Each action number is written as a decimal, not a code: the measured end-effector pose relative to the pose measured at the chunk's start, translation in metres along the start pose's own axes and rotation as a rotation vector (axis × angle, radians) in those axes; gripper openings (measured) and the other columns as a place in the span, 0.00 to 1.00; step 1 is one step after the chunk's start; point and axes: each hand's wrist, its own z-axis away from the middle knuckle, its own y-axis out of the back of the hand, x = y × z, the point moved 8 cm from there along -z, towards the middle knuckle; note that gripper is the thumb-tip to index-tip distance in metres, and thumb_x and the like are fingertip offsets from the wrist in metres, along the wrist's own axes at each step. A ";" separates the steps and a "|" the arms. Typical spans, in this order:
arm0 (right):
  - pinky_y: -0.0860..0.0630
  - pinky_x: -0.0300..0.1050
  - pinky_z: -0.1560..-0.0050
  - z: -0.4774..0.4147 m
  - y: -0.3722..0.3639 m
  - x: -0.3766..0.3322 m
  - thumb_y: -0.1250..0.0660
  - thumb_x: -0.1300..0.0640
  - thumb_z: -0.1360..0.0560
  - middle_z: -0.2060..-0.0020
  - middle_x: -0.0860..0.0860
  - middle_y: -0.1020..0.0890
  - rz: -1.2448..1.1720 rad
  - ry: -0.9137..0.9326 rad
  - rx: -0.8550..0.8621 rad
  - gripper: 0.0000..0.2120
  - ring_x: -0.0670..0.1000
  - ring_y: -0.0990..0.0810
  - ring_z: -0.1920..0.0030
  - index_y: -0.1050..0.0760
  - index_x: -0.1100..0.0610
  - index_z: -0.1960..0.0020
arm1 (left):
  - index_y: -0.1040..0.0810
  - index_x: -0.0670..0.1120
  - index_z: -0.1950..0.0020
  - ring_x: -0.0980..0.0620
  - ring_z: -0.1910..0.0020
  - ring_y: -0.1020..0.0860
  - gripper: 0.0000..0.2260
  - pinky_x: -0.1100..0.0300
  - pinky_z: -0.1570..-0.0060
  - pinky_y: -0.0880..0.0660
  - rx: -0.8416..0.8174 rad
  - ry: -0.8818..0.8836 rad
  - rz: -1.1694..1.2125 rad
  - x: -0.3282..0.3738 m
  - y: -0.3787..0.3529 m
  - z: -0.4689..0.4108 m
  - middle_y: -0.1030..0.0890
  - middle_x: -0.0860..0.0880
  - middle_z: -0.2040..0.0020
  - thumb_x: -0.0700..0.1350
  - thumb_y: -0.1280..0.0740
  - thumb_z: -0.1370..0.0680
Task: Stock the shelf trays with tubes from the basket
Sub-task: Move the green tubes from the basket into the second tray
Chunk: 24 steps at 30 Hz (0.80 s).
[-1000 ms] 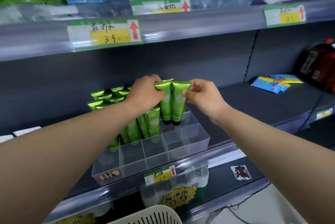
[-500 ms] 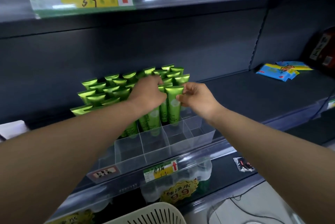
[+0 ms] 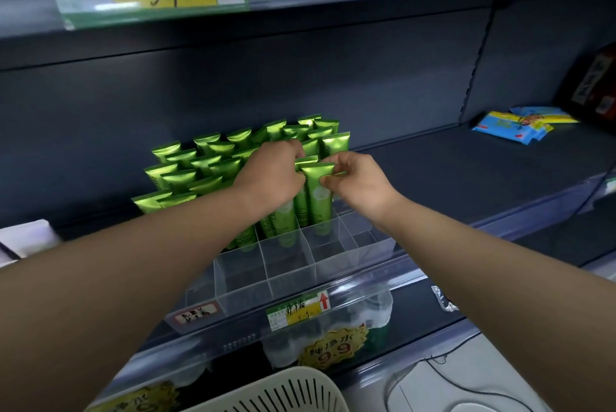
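Note:
A clear divided tray (image 3: 300, 275) stands on the dark shelf, its back rows filled with upright green tubes (image 3: 200, 165). My left hand (image 3: 270, 175) grips a green tube at the tray's middle, next to the packed rows. My right hand (image 3: 353, 181) pinches the top of another green tube (image 3: 318, 198), which stands upright with its cap down in a tray compartment. The front compartments hold nothing. The white basket's rim (image 3: 283, 388) shows at the bottom; its contents are hidden.
Blue and yellow packets (image 3: 520, 123) lie on the shelf to the right, with bare dark shelf (image 3: 450, 178) between them and the tray. A price-tag rail (image 3: 296, 310) runs along the shelf front. Bottled water packs (image 3: 333, 341) sit on the shelf below.
Both hands have lowered their tubes down into the tray compartments. The camera has tilted down and moved closer to the shelf.

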 end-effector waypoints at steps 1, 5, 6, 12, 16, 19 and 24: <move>0.28 0.37 0.57 0.000 0.001 0.000 0.31 0.63 0.27 0.58 0.48 0.26 0.006 0.000 0.007 0.10 0.48 0.25 0.58 0.23 0.56 0.46 | 0.25 0.46 0.39 0.47 0.50 0.22 0.16 0.62 0.54 0.31 0.002 -0.002 0.008 0.000 0.001 0.000 0.21 0.45 0.42 0.39 0.33 0.27; 0.29 0.38 0.55 0.006 0.003 -0.016 0.32 0.63 0.27 0.54 0.48 0.22 0.042 0.041 0.028 0.10 0.47 0.24 0.56 0.24 0.56 0.46 | 0.25 0.46 0.39 0.47 0.43 0.23 0.15 0.58 0.46 0.27 0.007 -0.016 0.006 0.005 0.010 0.006 0.21 0.46 0.42 0.41 0.34 0.26; 0.30 0.37 0.54 0.008 0.004 -0.020 0.32 0.62 0.26 0.51 0.49 0.22 0.068 0.054 0.031 0.11 0.47 0.24 0.54 0.24 0.56 0.45 | 0.25 0.46 0.39 0.48 0.43 0.23 0.15 0.58 0.45 0.27 0.015 -0.027 -0.002 0.007 0.014 0.008 0.21 0.46 0.41 0.41 0.35 0.25; 0.36 0.30 0.52 0.030 0.008 -0.050 0.37 0.61 0.24 0.37 0.52 0.26 0.345 0.174 0.062 0.18 0.53 0.25 0.41 0.29 0.56 0.35 | 0.29 0.45 0.33 0.45 0.39 0.26 0.17 0.54 0.41 0.28 -0.011 -0.084 -0.111 0.019 0.032 0.027 0.26 0.44 0.35 0.44 0.38 0.23; 0.37 0.48 0.31 0.049 -0.001 -0.066 0.39 0.58 0.24 0.29 0.52 0.36 0.545 0.233 0.011 0.24 0.54 0.36 0.29 0.36 0.54 0.28 | 0.33 0.44 0.30 0.45 0.35 0.29 0.21 0.51 0.36 0.31 -0.047 -0.134 -0.219 0.024 0.044 0.050 0.30 0.45 0.32 0.45 0.39 0.23; 0.44 0.53 0.28 0.067 -0.006 -0.074 0.39 0.51 0.24 0.24 0.50 0.47 0.665 0.216 -0.013 0.29 0.53 0.48 0.25 0.44 0.50 0.25 | 0.38 0.45 0.27 0.46 0.27 0.40 0.24 0.53 0.27 0.43 -0.038 -0.186 -0.350 0.026 0.055 0.070 0.37 0.46 0.26 0.48 0.40 0.22; 0.52 0.55 0.27 0.098 -0.016 -0.092 0.42 0.44 0.24 0.23 0.50 0.56 0.809 0.217 -0.039 0.32 0.53 0.57 0.24 0.51 0.48 0.24 | 0.47 0.49 0.24 0.47 0.24 0.50 0.28 0.49 0.25 0.51 -0.045 -0.168 -0.440 0.022 0.072 0.109 0.46 0.47 0.23 0.53 0.42 0.21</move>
